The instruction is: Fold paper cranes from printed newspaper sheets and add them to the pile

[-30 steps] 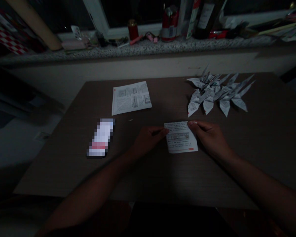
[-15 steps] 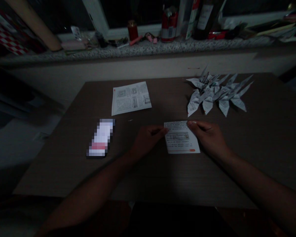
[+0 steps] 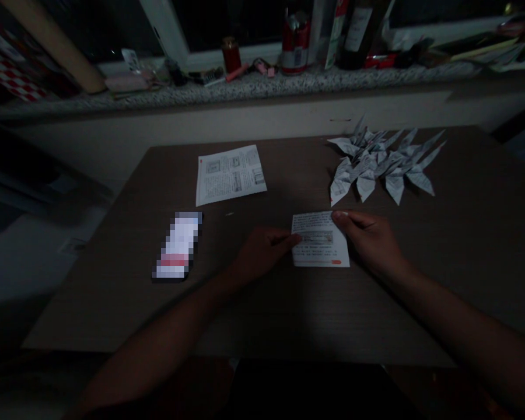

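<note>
A small printed paper [image 3: 318, 242] with a red strip at its bottom edge lies flat on the brown table [image 3: 262, 303]. My left hand [image 3: 262, 252] pinches its left edge with curled fingers. My right hand [image 3: 371, 239] grips its upper right corner, fingers closed on the sheet. A second printed sheet [image 3: 230, 174] lies flat farther back on the left. Several folded paper cranes [image 3: 380, 163] are heaped at the back right of the table, just beyond my right hand.
A phone [image 3: 178, 245] with a lit screen lies on the table's left side. Behind the table runs a speckled window ledge [image 3: 254, 87] crowded with a red can [image 3: 294, 46], bottles and small items. The room is dim.
The paper between my hands has shifted slightly and squared up; my left fingers have slid a little lower along its left edge. Everything else on the table stays put.
</note>
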### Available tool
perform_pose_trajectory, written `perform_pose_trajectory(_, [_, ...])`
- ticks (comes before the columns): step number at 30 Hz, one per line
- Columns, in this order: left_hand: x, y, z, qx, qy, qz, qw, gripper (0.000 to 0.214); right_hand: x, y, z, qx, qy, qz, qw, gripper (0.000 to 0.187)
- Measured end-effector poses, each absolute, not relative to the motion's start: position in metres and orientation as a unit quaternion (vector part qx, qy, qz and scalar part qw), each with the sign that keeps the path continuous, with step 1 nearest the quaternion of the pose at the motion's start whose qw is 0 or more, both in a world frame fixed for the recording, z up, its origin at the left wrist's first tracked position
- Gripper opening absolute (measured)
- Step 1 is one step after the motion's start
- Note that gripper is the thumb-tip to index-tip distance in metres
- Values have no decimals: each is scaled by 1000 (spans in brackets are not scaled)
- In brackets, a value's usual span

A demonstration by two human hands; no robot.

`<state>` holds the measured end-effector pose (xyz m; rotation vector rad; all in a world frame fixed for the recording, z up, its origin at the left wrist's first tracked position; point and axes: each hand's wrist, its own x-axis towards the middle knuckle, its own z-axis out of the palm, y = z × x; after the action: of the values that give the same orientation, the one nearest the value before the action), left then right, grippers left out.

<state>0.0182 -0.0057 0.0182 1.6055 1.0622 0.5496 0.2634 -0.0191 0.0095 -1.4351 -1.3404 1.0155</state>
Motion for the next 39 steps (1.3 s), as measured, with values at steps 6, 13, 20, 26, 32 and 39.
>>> perform_pose_trajectory(6, [19, -4, 15, 685, 431, 237, 538, 34, 263, -19, 8, -587, -536, 409, 448, 32])
perform_pose_trajectory(13, [20, -6, 16, 672, 408, 201, 584, 31, 266, -16, 2, -586, -517, 412, 469, 34])
perform_pose_trajectory(20, [16, -4, 16, 677, 433, 194, 562, 33, 264, -17, 5, -581, -506, 424, 477, 30])
perform_pose_trajectory(26, [16, -2, 13, 695, 430, 194, 543, 38, 265, -15, 6, -586, -507, 409, 481, 33])
perform_pose_trajectory(32, [15, -5, 18, 667, 397, 184, 603, 33, 268, -13, 1, -582, -495, 408, 500, 32])
perform_pose_trajectory(39, [11, -3, 21, 692, 412, 170, 569, 35, 266, -13, 4, -574, -516, 422, 476, 33])
